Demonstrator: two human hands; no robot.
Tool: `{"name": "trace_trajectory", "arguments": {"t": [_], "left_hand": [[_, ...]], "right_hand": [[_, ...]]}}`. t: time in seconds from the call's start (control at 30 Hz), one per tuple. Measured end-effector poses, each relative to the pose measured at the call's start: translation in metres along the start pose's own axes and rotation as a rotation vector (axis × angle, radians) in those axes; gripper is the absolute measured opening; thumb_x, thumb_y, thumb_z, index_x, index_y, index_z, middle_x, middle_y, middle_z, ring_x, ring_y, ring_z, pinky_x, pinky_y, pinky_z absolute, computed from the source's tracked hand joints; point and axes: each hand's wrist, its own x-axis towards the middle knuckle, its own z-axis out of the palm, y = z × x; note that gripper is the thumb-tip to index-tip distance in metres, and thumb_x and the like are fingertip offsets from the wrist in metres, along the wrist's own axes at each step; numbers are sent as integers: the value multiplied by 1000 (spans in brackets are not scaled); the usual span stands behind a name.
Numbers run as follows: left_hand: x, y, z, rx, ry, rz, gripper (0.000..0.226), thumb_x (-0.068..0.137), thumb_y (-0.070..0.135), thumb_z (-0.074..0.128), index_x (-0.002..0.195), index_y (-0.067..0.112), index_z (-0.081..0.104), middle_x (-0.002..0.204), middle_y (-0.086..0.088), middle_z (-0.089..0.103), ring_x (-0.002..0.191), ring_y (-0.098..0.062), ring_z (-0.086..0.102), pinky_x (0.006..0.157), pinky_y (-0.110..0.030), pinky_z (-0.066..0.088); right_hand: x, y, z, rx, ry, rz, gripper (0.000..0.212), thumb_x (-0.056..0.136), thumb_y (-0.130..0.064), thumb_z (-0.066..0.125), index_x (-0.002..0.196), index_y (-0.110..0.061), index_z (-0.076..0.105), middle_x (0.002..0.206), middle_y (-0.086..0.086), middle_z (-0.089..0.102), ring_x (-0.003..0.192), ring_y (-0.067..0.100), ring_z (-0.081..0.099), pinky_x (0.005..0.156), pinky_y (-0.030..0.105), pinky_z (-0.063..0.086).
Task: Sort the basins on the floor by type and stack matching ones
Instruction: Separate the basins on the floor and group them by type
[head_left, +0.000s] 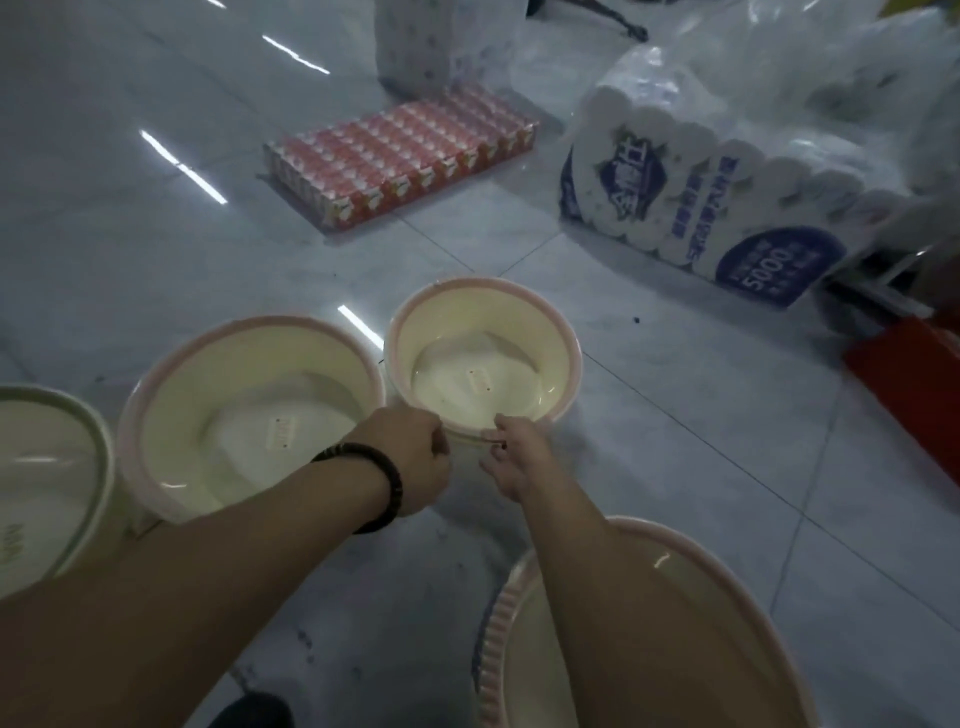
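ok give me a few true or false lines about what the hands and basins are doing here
1. The left hand and right hand both grip the near rim of the small basin. True.
2. The bracelet is on the right wrist. False: it is on the left wrist.
3. The small basin is nested inside the bigger basin. False: it sits beside it, not inside.
4. A pack of toilet rolls lies on the floor beyond the basins. True.

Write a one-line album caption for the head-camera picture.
The left hand and right hand grip the near rim of a small pink-rimmed basin, beside a larger pink-rimmed basin.
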Motion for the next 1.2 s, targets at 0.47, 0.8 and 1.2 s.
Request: {"name": "trace_trajectory", "arguments": {"t": [0.47,0.8,1.2], "left_hand": [[-9,-29,-39,-165,88,-257,30,99,39,57,106,13,71,102,-9,70,95,-30,66,85,-42,59],[-86,4,-51,-833,88,-287,48,103,59,41,122,20,63,111,-9,73,89,-37,74,73,-51,64],[-164,74,86,-690,49,-131,18,104,32,55,120,25,52,107,-12,65,87,-39,70,56,-50,63]], "right_hand": [[-80,-77,-55,-88,158,-292,22,101,-11,60,123,-4,59,116,20,67,99,39,70,55,42,63],[-272,-116,-200,-408,-14,-441,19,110,-26,55,124,-16,64,108,19,73,83,31,73,62,38,64],[-286,29,-358,-377,442,-405,15,92,-8,67,104,-8,76,96,17,75,89,35,71,72,43,58]]}}
